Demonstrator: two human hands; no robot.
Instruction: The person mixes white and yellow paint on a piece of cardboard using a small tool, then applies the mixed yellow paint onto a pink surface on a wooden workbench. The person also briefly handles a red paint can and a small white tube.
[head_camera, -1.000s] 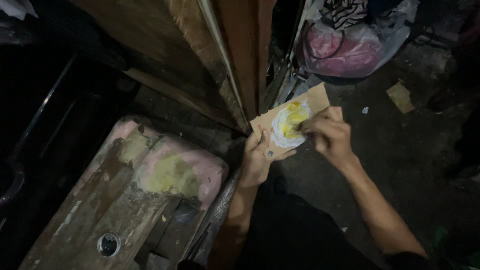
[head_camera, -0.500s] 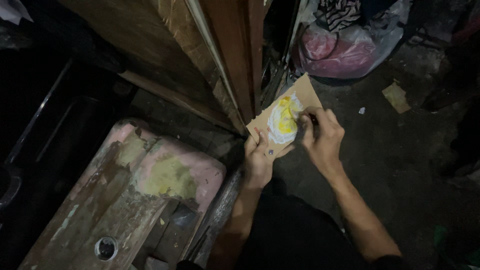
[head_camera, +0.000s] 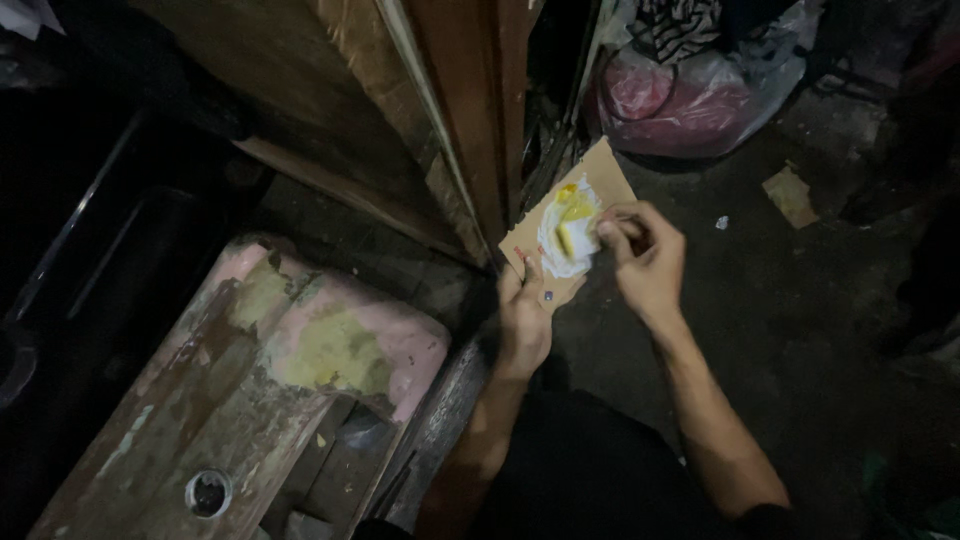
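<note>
Left hand (head_camera: 524, 318) still grips cardboard (head_camera: 600, 178); right hand (head_camera: 645, 255) pinched, slid lower on paste (head_camera: 566, 232).

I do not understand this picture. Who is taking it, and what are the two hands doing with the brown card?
The picture comes from a camera worn on a person's head, looking down at their own bare hands. The left hand holds a piece of cardboard by its lower edge. On the card lies a smear of white and yellow paste. The right hand has its fingertips at the paste, perhaps pinching a small tool; that is too small to tell. Below left is a worn bench with peeling pink paint. At top right a pink plastic bag lies on the dark floor.
</note>
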